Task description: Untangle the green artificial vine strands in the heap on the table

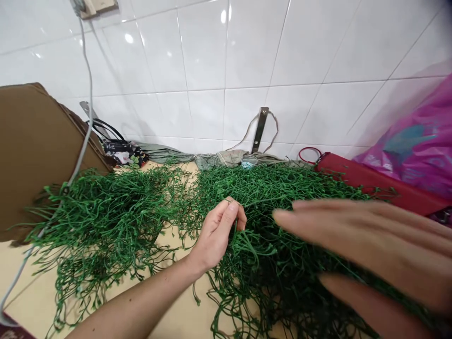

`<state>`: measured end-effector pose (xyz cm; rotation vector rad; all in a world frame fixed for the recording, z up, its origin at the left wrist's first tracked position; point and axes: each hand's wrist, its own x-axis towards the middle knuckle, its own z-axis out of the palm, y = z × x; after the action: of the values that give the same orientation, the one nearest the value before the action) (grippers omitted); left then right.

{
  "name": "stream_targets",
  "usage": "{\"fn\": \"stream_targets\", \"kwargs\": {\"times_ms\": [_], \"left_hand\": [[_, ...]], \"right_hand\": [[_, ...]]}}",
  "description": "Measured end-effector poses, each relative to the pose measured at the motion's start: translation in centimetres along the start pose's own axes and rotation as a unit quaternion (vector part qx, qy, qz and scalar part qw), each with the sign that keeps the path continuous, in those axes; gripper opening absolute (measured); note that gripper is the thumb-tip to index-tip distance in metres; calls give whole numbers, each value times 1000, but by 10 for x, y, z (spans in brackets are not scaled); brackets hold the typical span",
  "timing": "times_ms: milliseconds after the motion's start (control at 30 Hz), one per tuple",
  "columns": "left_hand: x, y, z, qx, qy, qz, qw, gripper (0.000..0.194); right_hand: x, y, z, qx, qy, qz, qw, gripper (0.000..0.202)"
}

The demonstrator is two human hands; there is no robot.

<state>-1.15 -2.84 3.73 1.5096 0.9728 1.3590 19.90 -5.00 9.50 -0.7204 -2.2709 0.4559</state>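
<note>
One left hand (217, 235), yours: forearm (141, 299) slanting up from the lower edge, thumb and curled fingers pinching green strands (252, 246) over the right-hand green heap (282, 183). One right hand (377, 245), yours: blurred, fingers extended leftward, thumb spread wide, at that heap's right side.

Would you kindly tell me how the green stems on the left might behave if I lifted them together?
The stems would probably sag, being thin and loosely curved. They may snag on one another, as many cross and tangle. They look fairly light for their bulk, with the table showing through gaps.
</note>
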Motion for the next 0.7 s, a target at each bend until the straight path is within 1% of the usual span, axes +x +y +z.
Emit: {"fn": "stream_targets", "kwargs": {"times_ms": [33,67,100,133,200,233,267,333,400,467,500,533,567,633,667,700], "left_hand": [[-1,1,1,3,-12,1,1000,43],[-2,1,1,7,-21,3,1000,43],[-3,2,2,12,-29,6,999,44],[-4,3,2,16,-32,8,999,45],[-4,3,1,33,-27,13,999,45],[-4,2,1,47,-21,14,999,45],[-4,1,0,63,-15,14,998,45],[-2,-1,-1,88,-9,10,996,46],[-1,-3,-3,98,-9,9,995,48],[0,-3,-3,118,-12,16,993,48],[-1,-2,-3,144,-10,28,989,47],[-2,-1,-2,180,-8,56,982,46],[-4,1,0,222,-11,101,970,44],[-8,6,3,289,-35,222,931,40],[-11,8,5,303,-51,275,911,39],[-13,10,7,301,-68,309,899,38]], "right_hand": [[12,0,-1,-84,-4,27,996,62],[24,0,-1,-140,16,24,990,51],[35,1,2,-164,0,6,986,43],[45,3,6,-167,-38,14,985,40],[58,10,16,-139,-130,41,981,30],[61,14,20,-131,-163,72,975,28],[62,17,23,-130,-181,98,970,28],[61,21,25,-144,-180,132,964,28],[59,19,24,-161,-167,125,965,28],[59,16,25,-177,-172,113,962,29],[60,15,26,-196,-174,118,958,29],[63,15,28,-224,-171,131,951,28],[66,16,30,-257,-161,151,941,27],[72,23,34,-319,-128,197,918,25],[74,27,35,-340,-111,215,909,25],[75,32,35,-351,-98,226,903,26]]}}
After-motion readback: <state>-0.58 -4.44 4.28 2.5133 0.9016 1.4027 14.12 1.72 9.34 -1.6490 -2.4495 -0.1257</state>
